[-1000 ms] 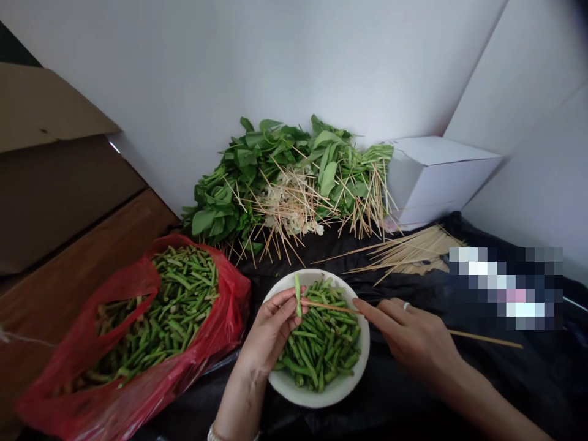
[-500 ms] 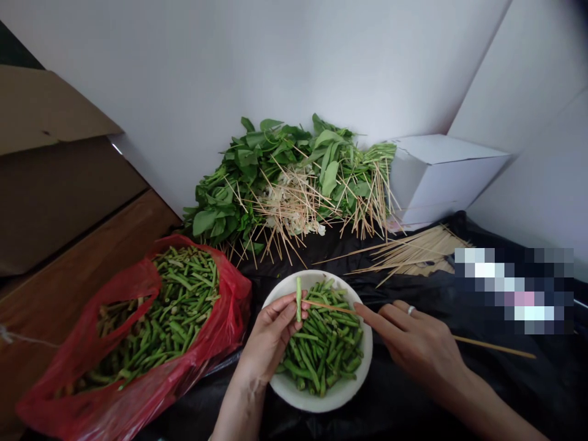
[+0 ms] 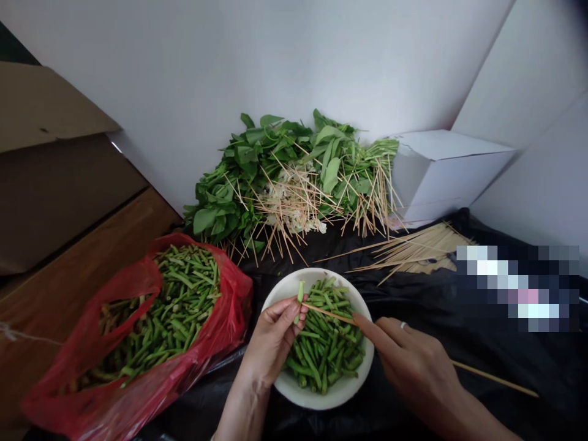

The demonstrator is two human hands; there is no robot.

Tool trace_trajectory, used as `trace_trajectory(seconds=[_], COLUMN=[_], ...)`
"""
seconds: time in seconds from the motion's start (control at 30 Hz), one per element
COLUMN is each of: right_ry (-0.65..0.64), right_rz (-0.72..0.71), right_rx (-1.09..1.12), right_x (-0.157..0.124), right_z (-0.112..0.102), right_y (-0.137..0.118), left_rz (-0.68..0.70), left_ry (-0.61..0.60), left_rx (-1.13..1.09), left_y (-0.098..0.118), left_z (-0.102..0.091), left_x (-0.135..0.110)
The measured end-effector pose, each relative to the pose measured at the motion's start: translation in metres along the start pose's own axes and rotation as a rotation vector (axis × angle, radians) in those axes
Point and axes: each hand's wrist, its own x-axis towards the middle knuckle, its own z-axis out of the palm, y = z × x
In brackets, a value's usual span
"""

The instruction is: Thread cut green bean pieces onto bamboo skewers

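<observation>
Between the thumb and fingers of my left hand (image 3: pixel 274 334) is a short green bean piece (image 3: pixel 300 294), held upright over the rim of a white bowl (image 3: pixel 316 401). My right hand (image 3: pixel 413 361) is closed around a long bamboo skewer (image 3: pixel 333 313), its index finger laid along the stick. The skewer's tip meets the side of the bean piece; whether it has gone in I cannot tell. Its other end sticks out to the right behind my hand. Cut green beans (image 3: pixel 319 355) fill much of the bowl below.
A red plastic bag (image 3: pixel 234 300) of cut beans stands at the left. Skewered leafy greens (image 3: pixel 243 159) lie against the wall, beside a white box (image 3: pixel 454 177). Loose skewers (image 3: pixel 413 248) lie on the black plastic sheet (image 3: pixel 491 367). Brown cardboard (image 3: pixel 55 190) stands far left.
The top of the bean piece now leans slightly right. My right hand has shifted a little lower and to the left, and the skewer slopes more steeply.
</observation>
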Motion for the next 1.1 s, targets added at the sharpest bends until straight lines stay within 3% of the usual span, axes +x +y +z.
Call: trace_trajectory(seconds=[0.3, 0.5, 0.6, 0.7, 0.77, 0.9, 1.1], right_ry=[-0.053, -0.009, 0.016, 0.041, 0.027, -0.009, 0.014], right_rz=[0.096, 0.059, 0.064, 0.110, 0.142, 0.154, 0.130], right_rx=[0.051, 0.041, 0.039, 0.036, 0.041, 0.049, 0.047], right_x=[0.007, 0.022, 0.028, 0.026, 0.023, 0.018, 0.017], right_z=[0.005, 0.013, 0.013, 0.011, 0.010, 0.010, 0.010], right_y=[-0.013, -0.021, -0.016, -0.005, 0.001, 0.003, -0.001], left_rz=[-0.007, -0.032, 0.100, 0.362, 0.432, 0.411, 0.347], left_ry=[0.006, -0.157, -0.180, -0.093, -0.092, -0.155, -0.211], left_rx=[-0.014, 0.156, 0.489, 0.902, 1.157, 1.538, 1.913], left_y=[-0.006, -0.018, 0.001, 0.023, 0.027, 0.017, 0.014], left_z=[0.006, 0.009, 0.001, -0.012, -0.017, -0.015, 0.003], left_x=[0.001, -0.002, -0.002, -0.001, -0.002, -0.005, -0.007])
